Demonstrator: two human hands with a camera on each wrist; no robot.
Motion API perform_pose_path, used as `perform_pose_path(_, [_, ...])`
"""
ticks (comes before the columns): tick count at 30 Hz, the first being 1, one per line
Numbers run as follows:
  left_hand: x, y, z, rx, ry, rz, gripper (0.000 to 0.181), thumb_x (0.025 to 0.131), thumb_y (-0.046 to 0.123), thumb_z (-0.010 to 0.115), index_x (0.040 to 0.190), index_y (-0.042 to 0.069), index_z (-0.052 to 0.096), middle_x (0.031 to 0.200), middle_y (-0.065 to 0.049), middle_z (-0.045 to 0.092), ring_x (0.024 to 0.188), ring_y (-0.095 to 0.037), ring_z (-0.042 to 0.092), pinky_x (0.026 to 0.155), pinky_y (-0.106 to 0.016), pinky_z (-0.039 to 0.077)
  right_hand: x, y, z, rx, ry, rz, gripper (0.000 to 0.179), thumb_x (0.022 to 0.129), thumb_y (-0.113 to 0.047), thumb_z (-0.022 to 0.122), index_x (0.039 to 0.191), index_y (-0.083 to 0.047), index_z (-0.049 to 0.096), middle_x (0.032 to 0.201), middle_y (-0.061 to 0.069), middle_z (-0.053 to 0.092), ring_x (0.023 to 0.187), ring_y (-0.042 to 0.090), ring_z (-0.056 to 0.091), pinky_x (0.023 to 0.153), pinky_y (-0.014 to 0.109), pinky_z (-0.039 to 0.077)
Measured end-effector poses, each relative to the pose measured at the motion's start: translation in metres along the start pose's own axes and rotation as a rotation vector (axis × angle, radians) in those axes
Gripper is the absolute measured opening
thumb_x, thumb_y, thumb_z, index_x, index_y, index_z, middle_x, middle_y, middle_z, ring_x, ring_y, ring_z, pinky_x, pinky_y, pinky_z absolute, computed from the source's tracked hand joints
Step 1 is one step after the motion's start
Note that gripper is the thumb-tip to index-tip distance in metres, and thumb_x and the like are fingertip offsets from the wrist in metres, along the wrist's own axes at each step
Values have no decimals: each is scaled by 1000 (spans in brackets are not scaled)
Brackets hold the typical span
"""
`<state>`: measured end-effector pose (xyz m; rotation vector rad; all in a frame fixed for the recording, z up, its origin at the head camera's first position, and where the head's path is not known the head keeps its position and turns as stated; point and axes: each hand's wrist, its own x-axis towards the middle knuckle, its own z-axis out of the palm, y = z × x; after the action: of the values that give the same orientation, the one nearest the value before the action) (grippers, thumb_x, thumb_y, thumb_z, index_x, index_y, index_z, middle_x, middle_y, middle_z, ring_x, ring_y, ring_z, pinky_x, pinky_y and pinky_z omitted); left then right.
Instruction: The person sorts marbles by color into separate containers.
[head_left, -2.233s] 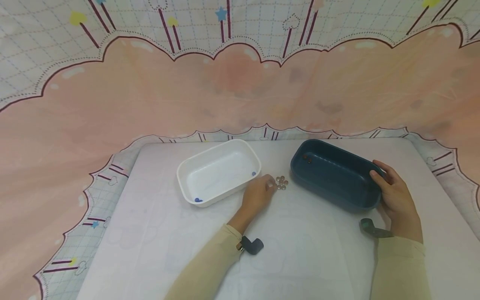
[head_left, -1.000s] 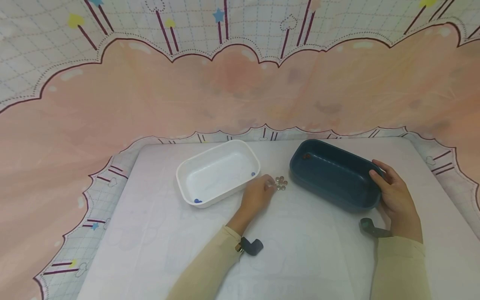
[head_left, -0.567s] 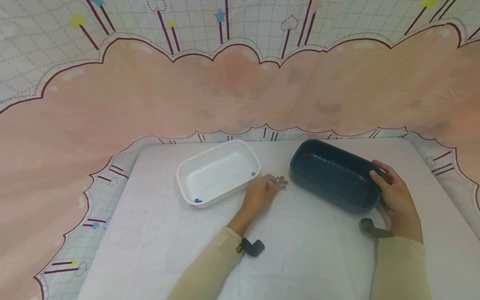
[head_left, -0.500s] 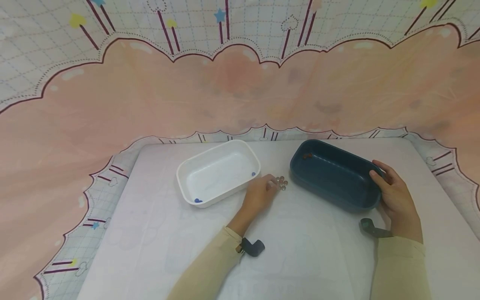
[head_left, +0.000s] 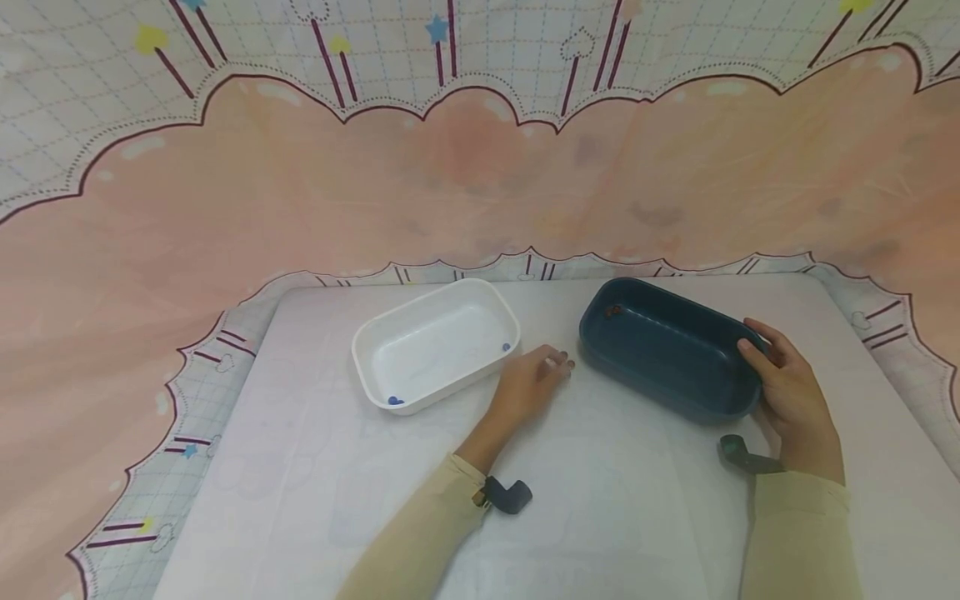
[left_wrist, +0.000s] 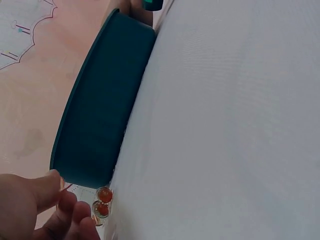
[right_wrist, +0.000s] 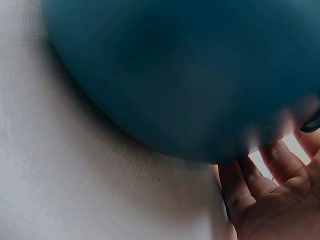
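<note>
In the head view my left hand (head_left: pixel 528 387) reaches over a small cluster of glass marbles (head_left: pixel 568 364), its fingers bent. The left wrist view shows clear marbles with orange-red centres (left_wrist: pixel 104 194) beside my fingertips; whether any is pinched cannot be made out, and my hand hides part of the cluster. My right hand (head_left: pixel 795 396) grips the right end of a dark blue plastic tub (head_left: pixel 675 400), thumb over the rim, fingers (right_wrist: pixel 282 162) against the outer wall. A few orange-brown marbles (head_left: pixel 613 311) lie in the tub's far left corner.
Left of the marbles stands a white tub (head_left: pixel 442 387) with a few blue marbles (head_left: pixel 393 401) in its corners. Both tubs stand on a white-covered table (head_left: pixel 600 517). A patterned peach curtain (head_left: pixel 480 183) hangs behind the table's back edge.
My left hand has shifted slightly right, over the cluster, and covers more of the marbles than before. My right hand and both tubs stay in place.
</note>
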<state>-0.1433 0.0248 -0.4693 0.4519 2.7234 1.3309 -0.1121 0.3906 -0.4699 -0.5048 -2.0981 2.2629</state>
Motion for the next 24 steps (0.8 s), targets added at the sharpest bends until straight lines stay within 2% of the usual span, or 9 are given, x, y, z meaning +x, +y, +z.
perform_pose_path(4, [0,2,0,4,17,26,21,102,35,62,114,20,70,101,0,75,85,-11,63,73,-23,52,0,-1,1,-8,1,13,68,98,-29,70,158,-30,38,156,2,37,146,16,36,120,22,30])
perform_pose_path(10, [1,4,1,-35,23,69,22,103,37,61,116,21,69,112,3,75,98,-11,67,84,-26,56,1,-1,2,-10,5,20,69,97,-30,71,158,-30,38,157,2,37,145,15,38,119,23,32])
perform_pose_path(17, [3,7,2,-68,11,110,26,103,37,60,120,19,68,115,3,74,94,-9,64,82,-24,55,1,-1,1,0,10,6,68,97,-28,71,158,-29,39,157,2,38,142,13,40,113,16,38])
perform_pose_path(20, [4,8,3,-66,21,133,26,104,37,60,120,18,68,115,1,74,95,-9,64,83,-23,55,0,0,2,0,10,6,68,97,-28,71,158,-29,39,158,1,37,145,14,38,116,18,35])
perform_pose_path(24, [6,12,2,-69,33,158,25,104,37,59,118,19,68,104,2,72,90,-9,62,78,-21,53,0,0,1,0,8,1,68,98,-28,70,158,-29,39,160,1,36,147,14,36,121,22,28])
